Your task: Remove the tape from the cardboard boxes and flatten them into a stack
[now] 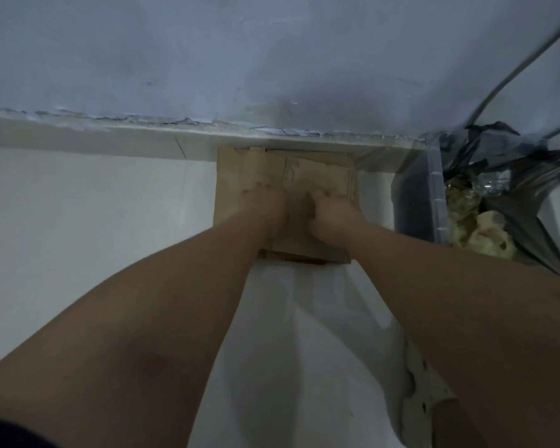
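The flattened cardboard stack (249, 171) lies flat on the pale floor (94, 205), its long axis running away from the person, the far end butted against the skirting at the foot of the wall (272, 59). Layered edges show at its near end. Both grips are on top of it, around the middle, side by side and close together. The left grip (265, 202) rests on the cardboard with fingers spread forward. The right grip (333, 211) also touches the top sheet; its fingers look bent, but blur hides whether they pinch anything. A clear plastic bin (434, 189) holding a black bag (498, 147) stands just right of the stack.
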### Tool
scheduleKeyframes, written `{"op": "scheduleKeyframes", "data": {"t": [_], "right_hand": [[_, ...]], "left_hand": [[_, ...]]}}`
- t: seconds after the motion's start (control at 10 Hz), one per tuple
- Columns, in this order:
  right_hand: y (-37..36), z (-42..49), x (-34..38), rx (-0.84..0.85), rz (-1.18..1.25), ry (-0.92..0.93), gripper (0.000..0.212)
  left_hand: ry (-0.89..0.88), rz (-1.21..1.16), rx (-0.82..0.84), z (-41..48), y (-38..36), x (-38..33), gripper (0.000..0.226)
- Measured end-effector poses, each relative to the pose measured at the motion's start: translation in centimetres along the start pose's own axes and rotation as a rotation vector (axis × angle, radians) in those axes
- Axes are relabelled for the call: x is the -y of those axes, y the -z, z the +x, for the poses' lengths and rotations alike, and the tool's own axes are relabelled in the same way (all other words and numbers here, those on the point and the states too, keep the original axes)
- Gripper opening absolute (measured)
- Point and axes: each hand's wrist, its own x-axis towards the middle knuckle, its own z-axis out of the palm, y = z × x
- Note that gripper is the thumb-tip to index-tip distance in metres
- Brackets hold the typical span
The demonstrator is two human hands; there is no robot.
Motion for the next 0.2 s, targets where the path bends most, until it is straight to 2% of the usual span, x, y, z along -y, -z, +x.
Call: {"op": "scheduleKeyframes", "data": {"t": [0.1, 0.2], "right_hand": [[0.9, -1.3, 0.8, -0.122, 0.073, -0.031, 0.056], [1.4, -3.3, 1.9, -0.139, 0.031, 0.002, 0.045]], "left_hand": [[-0.005, 0.064, -0.129, -1.9, 0.5, -0.6, 0.044], [0.004, -0.008, -0.213, -4.5, 0.9, -1.2, 0.058]]}}
